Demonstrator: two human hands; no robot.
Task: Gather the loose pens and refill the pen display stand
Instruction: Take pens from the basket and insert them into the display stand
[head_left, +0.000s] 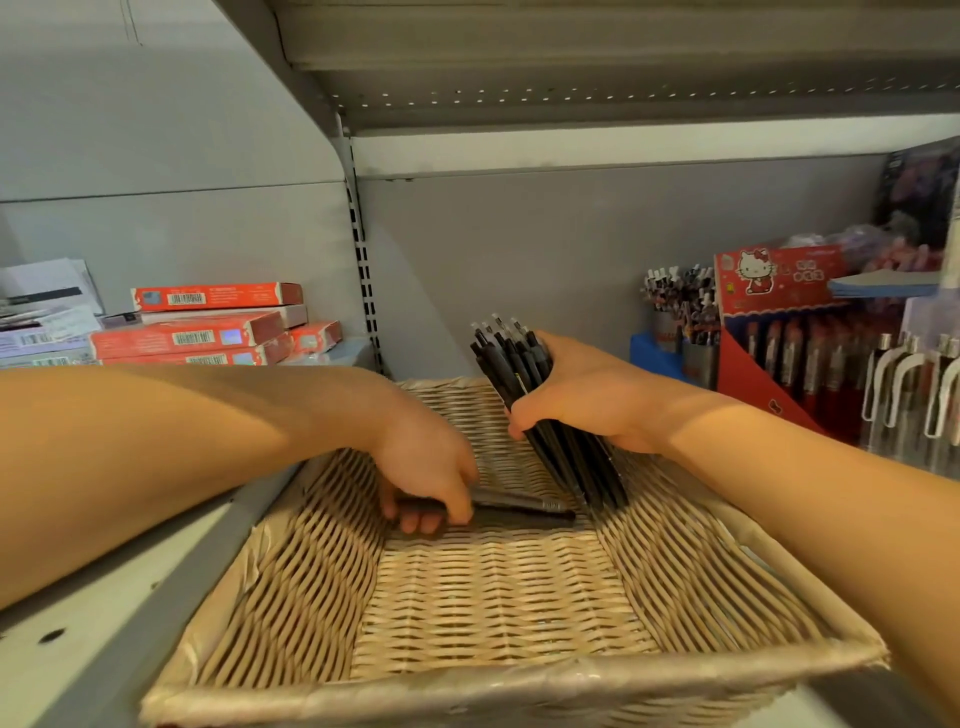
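Wicker formed the shallow basket on the grey shelf. Inside it, the left hand curled its fingers around two loose black pens lying on the woven floor. The right hand gripped an upright bundle of black pens, tips resting in the basket. A red pen display stand stood at the right.

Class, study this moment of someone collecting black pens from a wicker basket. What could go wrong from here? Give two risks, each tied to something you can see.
1. The right hand grips a large bundle of black pens; it looks full, so adding more may let some slip.
2. The left hand picks up the last loose pens lying on the wicker basket; their tips might snag the weave.
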